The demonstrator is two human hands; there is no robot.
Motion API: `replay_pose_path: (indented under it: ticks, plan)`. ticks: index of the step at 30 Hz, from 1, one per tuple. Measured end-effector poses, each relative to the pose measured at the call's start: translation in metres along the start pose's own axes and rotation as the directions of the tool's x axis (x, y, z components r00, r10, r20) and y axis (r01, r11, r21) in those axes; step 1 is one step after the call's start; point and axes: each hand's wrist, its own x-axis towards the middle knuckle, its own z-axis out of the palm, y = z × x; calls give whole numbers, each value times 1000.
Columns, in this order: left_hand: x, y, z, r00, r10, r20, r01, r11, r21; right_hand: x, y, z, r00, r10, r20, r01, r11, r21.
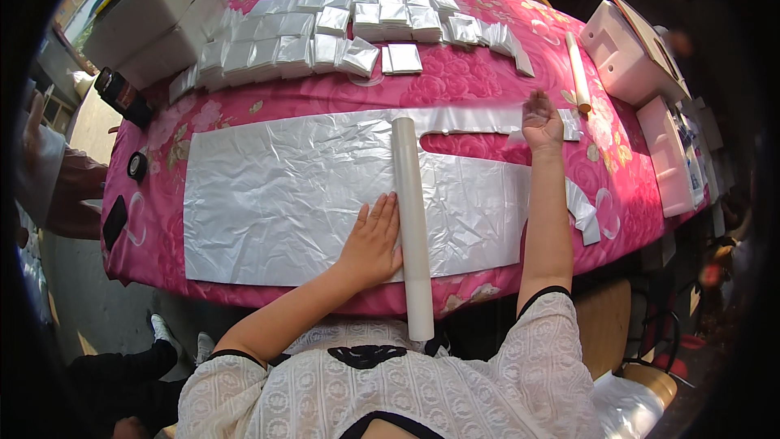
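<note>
A large flat plastic bag [268, 195], silvery white and creased, lies across the table with its strap-like handles toward the right. Across its middle rests a long pale tube [412, 219], whose near end juts past the table edge toward me. My left hand [371, 244] lies flat on the bag with fingers stretched, its fingertips against the tube's left side. My right hand [541, 123] is over the far handle at the right, fingers extended and a little blurred; nothing shows in it. Whether it touches the handle, I cannot tell.
Stacks of folded silvery packets [276, 41] line the table's far side. A second tube [578, 73] lies at the far right near white foam boxes [626, 53]. More white boxes [162, 32], a dark bottle [122, 97] and a black phone-like slab [115, 221] are leftward. Another person [77, 191] stands left.
</note>
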Motion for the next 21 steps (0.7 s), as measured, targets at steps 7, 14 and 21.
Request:
replay_pose_path:
  ticks: [7,14,21]
  plan:
    - [-3,-5,4,999,-14,-39,14,1000,7,-35,-1,131,881,-472,30,433,780,-452]
    - [1,-11,-3,997,32,-77,-57,935,-351,-98,343,193,918,253,306,271,164,-948]
    - [5,1,16,1000,21,-7,-22,995,-98,-142,548,170,788,598,143,350,-246,-904]
